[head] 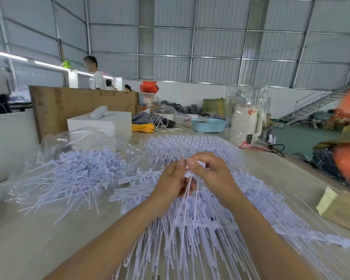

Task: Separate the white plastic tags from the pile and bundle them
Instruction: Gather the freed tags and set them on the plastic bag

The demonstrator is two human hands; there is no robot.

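A big pile of white plastic tags [192, 225] with long thin tails covers the middle of the wooden table [36, 239]. A second loose heap of tags [77, 174] lies to the left on a clear plastic bag. Above the middle pile, my left hand [173, 181] grips a few tags by their heads, and their tails hang down toward me. My right hand [209, 172] pinches the head of a tag at the same spot, fingertips touching those of the left hand.
A clear plastic bag [79, 138] lies behind the left heap, next to a white box [101, 123]. Yellow cord [142, 128], a blue basket [208, 125] and a wrapped white kettle [245, 124] stand at the back. A cardboard piece [339, 209] lies right. People stand far behind.
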